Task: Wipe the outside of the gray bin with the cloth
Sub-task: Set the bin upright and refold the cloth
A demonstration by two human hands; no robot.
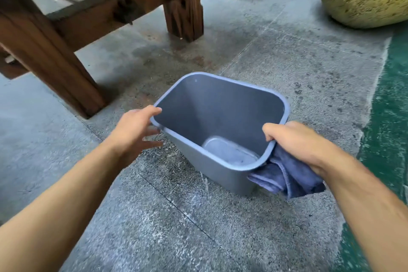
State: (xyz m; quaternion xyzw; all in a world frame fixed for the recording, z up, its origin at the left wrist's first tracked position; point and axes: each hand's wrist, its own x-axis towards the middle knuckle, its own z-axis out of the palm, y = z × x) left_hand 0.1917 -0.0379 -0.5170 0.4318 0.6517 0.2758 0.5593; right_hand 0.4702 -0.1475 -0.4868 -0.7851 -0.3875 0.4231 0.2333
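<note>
Head view: gray bin (217,117) upright on concrete floor, near wooden bench leg. Left hand (134,128) steadies rim, fingers spread. Right hand (295,141) fingers clenched on blue cloth (287,176), pressed against bin's right outer wall. Judged: wiping underway; next, sweep cloth around wall, bin braced.

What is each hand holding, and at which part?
Right hand grips the cloth against the gray bin rim; left hand touches the rim's left corner.

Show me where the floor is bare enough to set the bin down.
Bare concrete floor lies in front of the bin, between both forearms, and beyond it toward the yellow lump. It is crowded at left, by the wooden table legs.
</note>
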